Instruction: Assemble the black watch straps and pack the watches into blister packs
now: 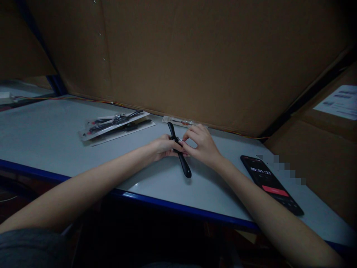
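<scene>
A black rubber watch strap [181,160] stands over the grey tabletop [55,130], one band pointing away from me and the other toward me. My left hand [164,147] wraps around its middle from the left. My right hand [199,143] pinches the same middle part from the right, its fingers curled over it. The fingertips of both hands nearly meet there and hide the strap's join or buckle.
Clear-packaged black straps [114,124] lie left of my hands, and a smaller packet [178,121] lies against the cardboard wall [195,56]. A black phone [267,178] showing a timer lies to the right. A thin wire runs along the wall.
</scene>
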Available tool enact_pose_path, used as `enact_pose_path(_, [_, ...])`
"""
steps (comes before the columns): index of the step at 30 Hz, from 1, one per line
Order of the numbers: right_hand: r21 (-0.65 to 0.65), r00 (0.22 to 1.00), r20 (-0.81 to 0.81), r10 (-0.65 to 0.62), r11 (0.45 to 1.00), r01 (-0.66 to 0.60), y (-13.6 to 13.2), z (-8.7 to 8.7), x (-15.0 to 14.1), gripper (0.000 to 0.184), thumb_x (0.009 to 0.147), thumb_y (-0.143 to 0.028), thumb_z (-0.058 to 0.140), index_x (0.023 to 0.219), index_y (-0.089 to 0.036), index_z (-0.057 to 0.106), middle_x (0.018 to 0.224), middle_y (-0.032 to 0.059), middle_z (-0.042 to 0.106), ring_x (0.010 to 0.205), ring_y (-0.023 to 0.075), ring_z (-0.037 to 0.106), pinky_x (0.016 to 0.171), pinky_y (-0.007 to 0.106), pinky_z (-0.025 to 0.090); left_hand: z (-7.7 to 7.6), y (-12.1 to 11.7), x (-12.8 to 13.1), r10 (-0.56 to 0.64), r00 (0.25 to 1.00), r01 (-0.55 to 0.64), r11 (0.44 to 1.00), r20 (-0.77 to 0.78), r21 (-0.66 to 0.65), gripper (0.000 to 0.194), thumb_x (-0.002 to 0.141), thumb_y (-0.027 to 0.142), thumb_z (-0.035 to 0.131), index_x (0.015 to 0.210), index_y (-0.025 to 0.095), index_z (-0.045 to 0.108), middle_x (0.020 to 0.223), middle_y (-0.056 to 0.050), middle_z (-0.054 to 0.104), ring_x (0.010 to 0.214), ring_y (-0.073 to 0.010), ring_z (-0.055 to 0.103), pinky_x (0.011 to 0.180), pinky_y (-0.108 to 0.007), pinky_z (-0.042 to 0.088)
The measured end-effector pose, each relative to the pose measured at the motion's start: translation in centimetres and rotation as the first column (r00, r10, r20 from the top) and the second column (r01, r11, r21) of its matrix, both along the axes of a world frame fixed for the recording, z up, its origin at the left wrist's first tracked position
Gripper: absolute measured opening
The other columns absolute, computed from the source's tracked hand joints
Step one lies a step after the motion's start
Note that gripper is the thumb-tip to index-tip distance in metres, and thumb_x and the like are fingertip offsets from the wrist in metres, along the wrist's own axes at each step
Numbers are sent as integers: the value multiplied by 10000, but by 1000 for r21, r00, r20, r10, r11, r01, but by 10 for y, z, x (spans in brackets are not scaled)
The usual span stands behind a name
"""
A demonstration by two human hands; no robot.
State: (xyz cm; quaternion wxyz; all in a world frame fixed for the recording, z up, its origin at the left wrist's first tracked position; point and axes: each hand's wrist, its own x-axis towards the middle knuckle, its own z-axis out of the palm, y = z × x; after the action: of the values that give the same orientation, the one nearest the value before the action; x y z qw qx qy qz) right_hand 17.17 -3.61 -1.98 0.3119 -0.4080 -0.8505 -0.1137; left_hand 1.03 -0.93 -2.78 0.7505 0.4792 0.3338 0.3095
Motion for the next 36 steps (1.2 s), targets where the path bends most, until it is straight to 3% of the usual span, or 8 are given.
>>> enact_pose_path(5, [-96,996,-72,-51,994,44,-3,0,-11,150,763,-201,557,625,-209,499,721,39,514,789,216,450,708,337,336,-2,-2,0,1,1000,0,999,-19,54,207,624,-114,628,716,64,575,622,-43,639,566,-143,663,728,-343,577])
enact_pose_path(12, [-230,986,-165,-27,973,-12,3,4,-2,386,904,-341,455,551,-199,518,625,21,486,693,179,456,703,332,332,4,-5,-1,-41,999,43,999,-36,33,230,629,-69,683,814,34,595,746,-113,684,667,-170,695,823,-364,556])
enact_pose_path(16, [-178,986,-167,24,983,-54,3,11,8,120,849,-308,548,829,-219,626,769,30,554,794,197,498,752,340,357,4,-5,-2,-50,999,50,999,-17,11,289,623,-58,709,862,35,577,785,-125,691,696,-183,704,825,-367,556])
enact_pose_path(19, [-175,993,-65,102,978,-112,2,13,11,166,842,-301,561,980,-259,643,912,49,580,934,226,495,818,366,358,4,-5,-2,-79,997,80,996,-18,27,241,651,-69,678,847,26,577,742,-133,690,690,-191,706,826,-372,554])
enact_pose_path(23, [-132,998,-5,64,989,-64,2,9,7,144,831,-345,581,781,-218,627,850,56,589,868,224,490,772,356,355,4,-7,-2,-63,997,64,998,-34,26,240,654,-96,652,849,20,573,730,-143,692,676,-196,705,812,-384,557])
enact_pose_path(30, [-131,999,-22,-39,991,36,0,9,-1,378,911,-357,446,582,-195,540,675,36,511,740,189,459,723,337,334,4,-7,-1,-53,998,54,998,-45,21,266,644,-93,669,856,36,572,725,-111,691,653,-190,705,751,-347,577])
enact_pose_path(36, [-190,992,-109,55,979,-75,0,11,2,281,845,-218,525,571,-180,574,653,23,518,719,171,466,714,320,337,1,-3,-1,-55,998,56,998,-26,30,276,614,-91,693,839,24,583,731,-101,690,665,-187,706,720,-314,581])
